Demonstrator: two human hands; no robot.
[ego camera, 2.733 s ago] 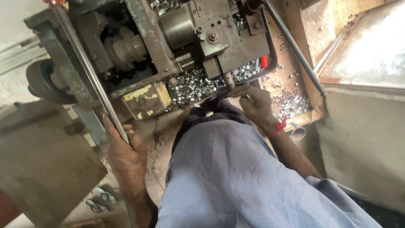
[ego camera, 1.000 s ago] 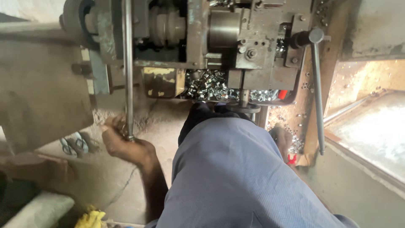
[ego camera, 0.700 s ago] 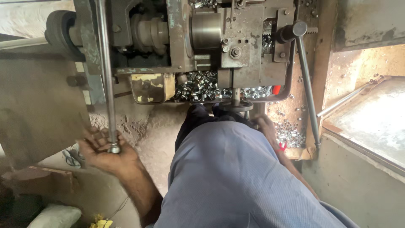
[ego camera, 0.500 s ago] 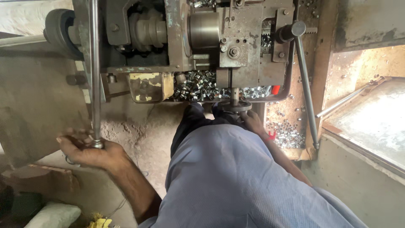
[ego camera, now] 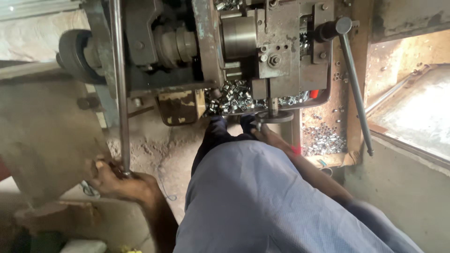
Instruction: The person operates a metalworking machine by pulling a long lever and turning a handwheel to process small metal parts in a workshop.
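Hands at both ends of a worn metalworking machine.

The left hand (ego camera: 117, 180) is closed around the bottom end of a long steel bar (ego camera: 119, 89) that stands up against the machine's (ego camera: 286, 51) left side. The right hand (ego camera: 269, 136) rests at the small round handwheel (ego camera: 274, 117) beneath a heap of shiny metal nuts (ego camera: 232, 96); its grip cannot be made out. A lever (ego camera: 356, 89) slants down at right.
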